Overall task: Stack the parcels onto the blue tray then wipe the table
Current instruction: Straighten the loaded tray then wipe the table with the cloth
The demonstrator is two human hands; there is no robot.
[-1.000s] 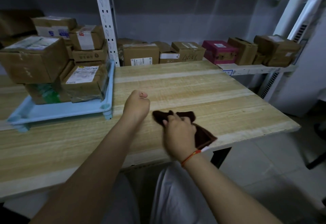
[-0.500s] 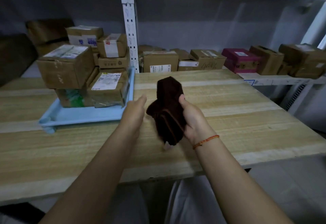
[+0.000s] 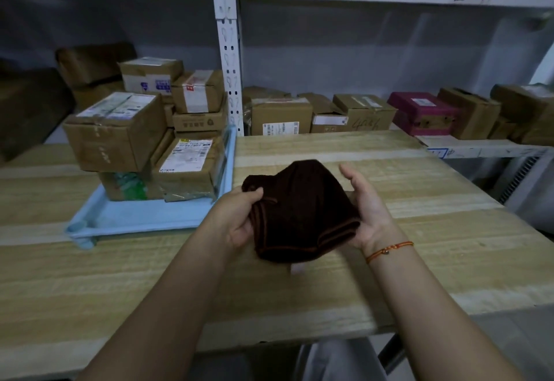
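Head view: brown cloth held above the desk, beside the blue tray.
Soft, light, floppy: left hand pinches its corner, right hand cups it, fingers spread; best bunched in one palm.

Pale wooden table, blue tray of parcels at left.

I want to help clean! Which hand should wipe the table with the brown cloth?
Probably the right hand: the brown cloth lies across its open palm, over bare table. The left hand only pinches one edge, next to the blue tray.
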